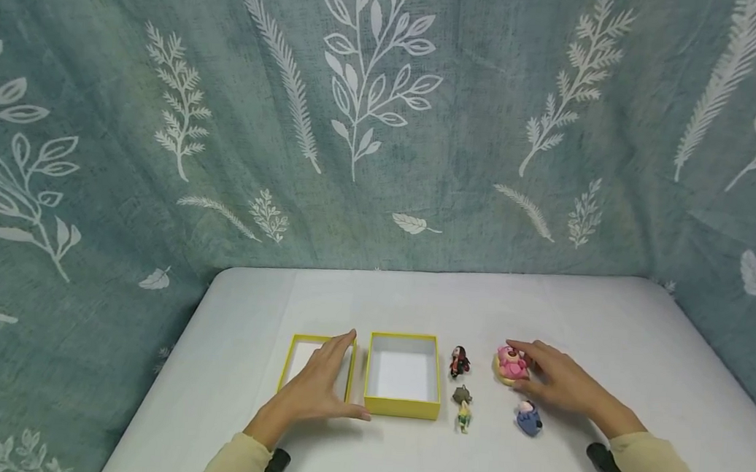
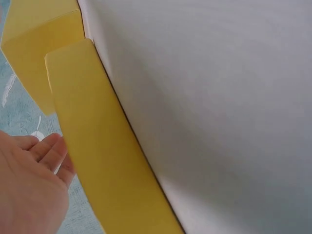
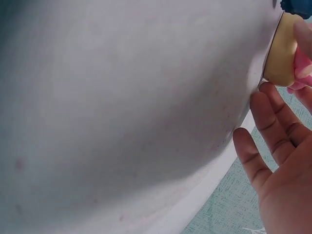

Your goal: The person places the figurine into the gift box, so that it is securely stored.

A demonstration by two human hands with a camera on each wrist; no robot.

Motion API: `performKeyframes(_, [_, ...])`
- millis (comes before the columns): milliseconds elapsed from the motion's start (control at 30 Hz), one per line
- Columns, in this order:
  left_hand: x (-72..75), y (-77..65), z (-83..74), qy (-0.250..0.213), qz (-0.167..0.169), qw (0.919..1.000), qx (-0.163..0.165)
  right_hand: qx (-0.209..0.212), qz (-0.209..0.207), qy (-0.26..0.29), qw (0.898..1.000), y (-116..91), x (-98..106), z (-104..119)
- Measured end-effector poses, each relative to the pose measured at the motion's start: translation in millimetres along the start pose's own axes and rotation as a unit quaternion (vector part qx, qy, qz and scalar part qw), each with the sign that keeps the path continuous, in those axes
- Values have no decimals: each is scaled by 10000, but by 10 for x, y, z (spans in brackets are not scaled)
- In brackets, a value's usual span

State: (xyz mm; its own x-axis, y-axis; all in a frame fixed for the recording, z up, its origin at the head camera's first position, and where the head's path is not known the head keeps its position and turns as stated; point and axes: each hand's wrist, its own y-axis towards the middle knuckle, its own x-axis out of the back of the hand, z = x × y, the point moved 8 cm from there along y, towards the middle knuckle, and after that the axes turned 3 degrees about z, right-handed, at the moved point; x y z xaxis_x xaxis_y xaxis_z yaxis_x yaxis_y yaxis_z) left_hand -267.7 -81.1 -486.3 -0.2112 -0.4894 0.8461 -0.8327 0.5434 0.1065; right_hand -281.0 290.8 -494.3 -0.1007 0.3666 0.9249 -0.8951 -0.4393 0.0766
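Note:
My left hand (image 1: 318, 382) hovers over the shallow yellow-rimmed box lid (image 1: 288, 361), fingers spread and thumb out toward the deeper box. In the left wrist view that hand (image 2: 34, 180) is beside the lid's yellow side wall (image 2: 107, 141), with nothing in its grasp. On the right, my right hand (image 1: 555, 376) pinches a pink bear figurine (image 1: 512, 362) on a round yellow base between thumb and index finger. Its other fingers (image 3: 265, 117) reach along the white tabletop in the right wrist view. A blue-cloaked figurine (image 1: 528, 418) lies just below this hand.
An open yellow box (image 1: 402, 407) with a white inside stands right of the lid. Two small figurines lie beside it, one dark-haired in black and red (image 1: 459, 361), one in green and yellow (image 1: 463, 410). A leaf-patterned green curtain (image 1: 379, 214) hangs behind the white table (image 1: 401, 464).

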Motion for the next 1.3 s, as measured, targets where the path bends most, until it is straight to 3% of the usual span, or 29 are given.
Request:
performKeyframes(867, [-78,39,44,-372,385,9986,-22,-170,229,-191,9994,91,-4,-2])
performKeyframes(1300, [-92,58,8,-482,524,9973,-190,-78,228,-223,9995,99,-2,-26])
